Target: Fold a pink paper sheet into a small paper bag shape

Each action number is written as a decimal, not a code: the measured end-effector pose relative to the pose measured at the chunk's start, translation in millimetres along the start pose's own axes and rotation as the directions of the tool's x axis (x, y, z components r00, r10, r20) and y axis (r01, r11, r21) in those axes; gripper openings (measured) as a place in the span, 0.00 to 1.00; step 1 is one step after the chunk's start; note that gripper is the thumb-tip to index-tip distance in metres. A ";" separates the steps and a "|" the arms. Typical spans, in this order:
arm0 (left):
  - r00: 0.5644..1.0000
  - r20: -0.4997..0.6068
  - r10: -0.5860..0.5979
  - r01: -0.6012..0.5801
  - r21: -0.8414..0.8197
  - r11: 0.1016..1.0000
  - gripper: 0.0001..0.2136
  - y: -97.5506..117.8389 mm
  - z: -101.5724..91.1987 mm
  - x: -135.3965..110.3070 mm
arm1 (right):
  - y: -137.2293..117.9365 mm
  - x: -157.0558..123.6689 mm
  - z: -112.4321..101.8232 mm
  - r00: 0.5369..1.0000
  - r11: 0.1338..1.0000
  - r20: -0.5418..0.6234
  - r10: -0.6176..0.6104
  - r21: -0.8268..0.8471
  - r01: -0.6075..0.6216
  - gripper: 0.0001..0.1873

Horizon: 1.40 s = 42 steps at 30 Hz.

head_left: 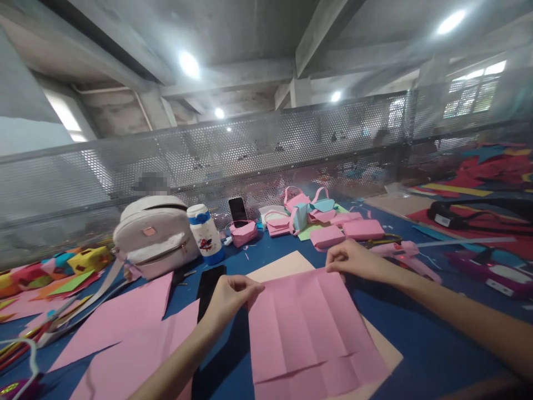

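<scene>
**Both hands hold the top corners of a creased pink sheet**

Fingers of the left hand point(230, 297) are pinched on the upper left corner of the pink paper sheet point(310, 325), and the fingers of the right hand point(352, 259) are pinched on its upper right corner. This sheet lies flat on a beige paper point(280, 266), in the middle of the blue bench point(420, 339), just in front of the person.

Several fold lines already cross the sheet, both upright and across, and the lower strip looks folded over. It is opened out flat now, so I judge the creasing as partly done and the shaping into a form as not yet done.

Further away, finished small pink paper bags point(333, 222) stand near the metal mesh wall point(266, 150). A glue gun point(402, 253) lies beside the right wrist. On the left are more loose pink sheets point(120, 319), a black phone point(209, 283), a white backpack point(154, 236) and a bottle point(205, 233).
</scene>
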<state>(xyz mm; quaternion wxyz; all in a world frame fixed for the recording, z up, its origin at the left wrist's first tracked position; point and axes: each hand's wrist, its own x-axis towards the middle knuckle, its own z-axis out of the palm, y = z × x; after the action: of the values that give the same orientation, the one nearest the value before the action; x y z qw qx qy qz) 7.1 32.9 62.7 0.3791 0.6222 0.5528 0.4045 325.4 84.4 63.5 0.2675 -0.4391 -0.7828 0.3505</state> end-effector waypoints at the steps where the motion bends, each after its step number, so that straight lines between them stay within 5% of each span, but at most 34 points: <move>1: 1.000 0.003 0.005 -0.005 0.002 1.000 0.17 0.7 1.0 -1.7 | -3.3 -2.1 0.2 0.999 0.996 0.005 -0.042 -0.079 0.043 0.10; 4: 0.999 0.026 0.018 -0.018 0.008 1.000 0.16 5.0 8.0 -4.7 | -13.8 -3.0 5.3 0.990 0.967 0.074 -0.122 -0.214 0.135 0.08; 8: 0.997 0.069 0.035 -0.037 0.019 0.999 0.15 12.3 24.2 -5.4 | -29.4 8.8 23.7 0.981 0.986 0.157 -0.110 -0.106 0.127 0.09; 17: 0.986 0.075 0.150 -0.160 0.145 0.976 0.11 26.0 33.8 -0.6 | -50.2 29.7 58.1 0.972 0.977 0.103 -0.211 0.010 0.211 0.09; 30: 0.983 -0.148 0.111 -0.101 0.073 0.992 0.18 13.8 -10.5 -10.9 | -16.6 12.6 13.6 0.993 0.984 -0.018 -0.119 0.130 0.121 0.10; 37: 0.998 0.056 0.001 -0.003 0.030 1.000 0.19 1.5 -11.8 -13.0 | -8.3 11.1 9.4 0.979 0.987 -0.131 -0.158 -0.004 0.159 0.12; 42: 0.996 0.011 -0.089 0.089 -0.026 0.996 0.22 3.1 -22.4 -21.9 | -8.2 7.1 10.6 0.996 0.988 -0.063 -0.056 0.141 0.064 0.11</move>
<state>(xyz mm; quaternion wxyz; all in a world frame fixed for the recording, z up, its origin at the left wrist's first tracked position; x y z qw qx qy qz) -13.8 11.4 72.3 0.4076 0.5937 0.5728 0.3914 310.2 84.3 64.3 0.3315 -0.4051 -0.7603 0.3846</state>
